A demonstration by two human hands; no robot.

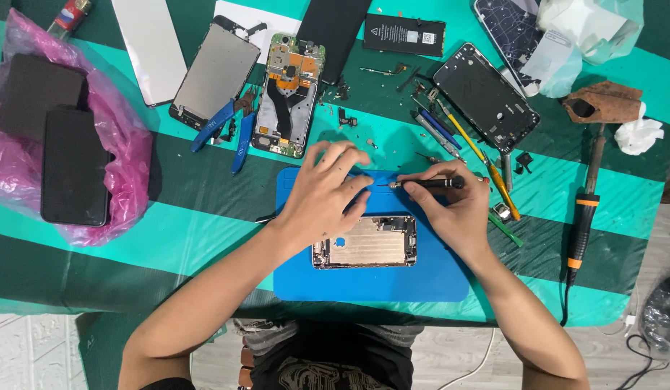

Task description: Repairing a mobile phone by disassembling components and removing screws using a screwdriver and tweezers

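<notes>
Here, the right hand [458, 209] pinches a slim black precision screwdriver [425, 183] between thumb and fingertips, holding it level with the tip pointing left toward the left hand [322, 193]. The left hand is loosely curled, palm down, resting on the far part of the blue repair mat [436, 278]; whether its fingertips grip anything cannot be told. The opened phone chassis [364, 243], metal shield plate up, lies flat on the mat, just near of both hands and partly under them. It looks light, stiff and thin, with exposed parts that seem fragile, so the bare edges look like the safest place to hold it. Farther off lie another stripped phone body [286, 94], blue-handled pliers [226, 126] and a black phone frame [485, 96]; a soldering iron [584, 217] lies to the right.
</notes>
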